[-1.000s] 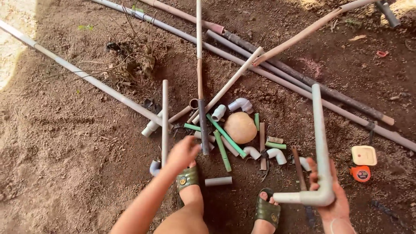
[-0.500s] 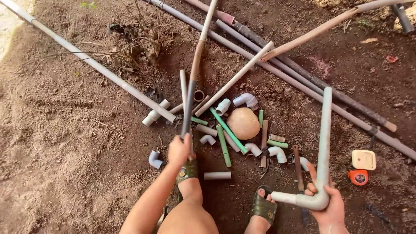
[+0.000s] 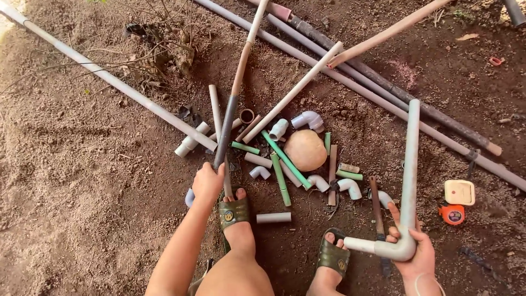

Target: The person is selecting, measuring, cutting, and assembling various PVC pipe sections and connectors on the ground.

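My left hand (image 3: 207, 183) grips the lower end of a long dark-to-tan pipe (image 3: 236, 82) that slants up and to the right over the dirt. A short grey pipe (image 3: 216, 118) lies just beside that hand. My right hand (image 3: 416, 256) holds a white L-shaped pipe piece (image 3: 409, 181) at its elbow, the long leg pointing up and the short leg pointing left. Between my hands lie several short green pipe offcuts (image 3: 285, 159), white elbow fittings (image 3: 309, 119) and a round tan stone (image 3: 305, 149). My feet in green sandals (image 3: 234, 211) stand below the pile.
Long grey and tan pipes (image 3: 350, 74) cross the ground at the top and right. Another long grey pipe (image 3: 109, 79) runs from the top left. An orange tape measure (image 3: 452, 214) and a cream square box (image 3: 459, 192) lie at the right. Dry twigs (image 3: 159, 44) sit upper left.
My left hand has taken hold of the long dark pipe and tilted it rightward at the top. The L-shaped pipe in my right hand stays held. The camera view has shifted slightly.
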